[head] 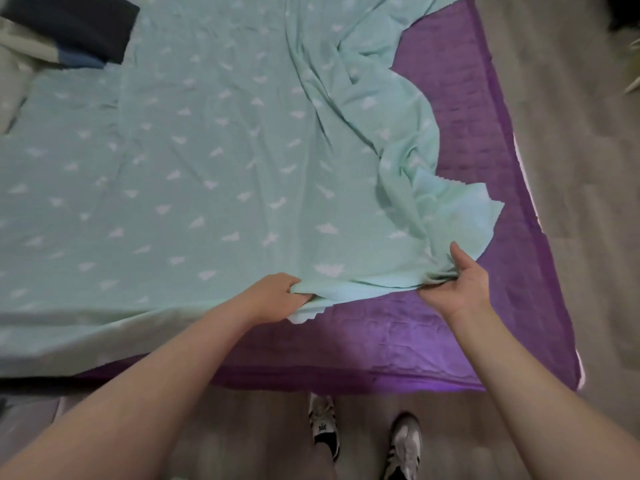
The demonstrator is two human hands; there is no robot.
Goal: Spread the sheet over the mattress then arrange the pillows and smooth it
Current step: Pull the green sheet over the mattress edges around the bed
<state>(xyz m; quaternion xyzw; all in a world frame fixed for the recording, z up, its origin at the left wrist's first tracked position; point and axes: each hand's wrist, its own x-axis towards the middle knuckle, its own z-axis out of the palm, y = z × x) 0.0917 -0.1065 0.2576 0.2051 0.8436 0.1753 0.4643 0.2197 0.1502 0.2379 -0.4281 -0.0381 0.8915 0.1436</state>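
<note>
I grip the near edge of the sheet [214,174] with both hands: the left hand [277,299] is closed on a bunch, the right hand [457,282] pinches the corner. The right side of the mattress [398,337] is uncovered. I should pull toward the near right corner, low and even, so the folds open.

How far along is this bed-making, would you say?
Partly done. The green sheet already lies fairly flat over the left part of the purple mattress. In hand: the left hand and right hand both grip its near edge. Left: the bunched right side leaves the mattress's right strip and near corner bare, and a dark pillow sits at the far left corner, not yet arranged.
</note>
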